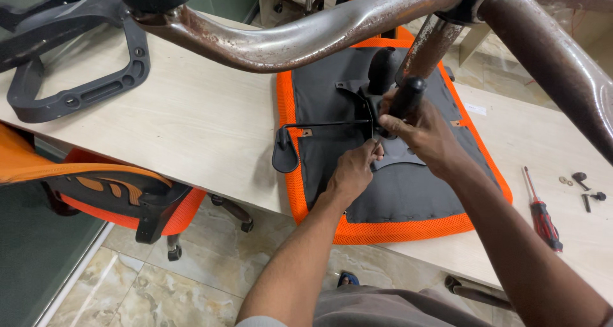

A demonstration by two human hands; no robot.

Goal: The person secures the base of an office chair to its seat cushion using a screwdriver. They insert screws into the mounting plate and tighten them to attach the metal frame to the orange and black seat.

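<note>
Far left on the pale wood-grain bench (191, 116): dark grey plastic chair frame part (76, 78), parked out of the way at the back corner. Below the near edge, an assembled orange-and-black office chair (115, 199) on the marble floor, tucked close under the bench lip.

Centre: orange mesh seat cushion with black fabric underside (396, 193), flipped upside down so the black metal tilt mechanism plate (377, 129) faces up and can be reached. Near edge of the seat overhanging the bench a bit. Thin black lever with paddle end (285, 151) sticking out left past the seat rim.

Left hand (351, 170) pinched narrow at the plate's edge, fingertips on something too small to tell. Right hand (424, 135) wrapped around the black gas-lift cylinder (405, 100), apparently steadying it in the plate. Rusty chrome star base (306, 36) looming overhead, so headroom tight above the hands.

Right: red-and-black screwdriver (541, 212) and loose black bolts and washers (584, 186), lying well apart from the seat. Open bench there, plenty of room.
</note>
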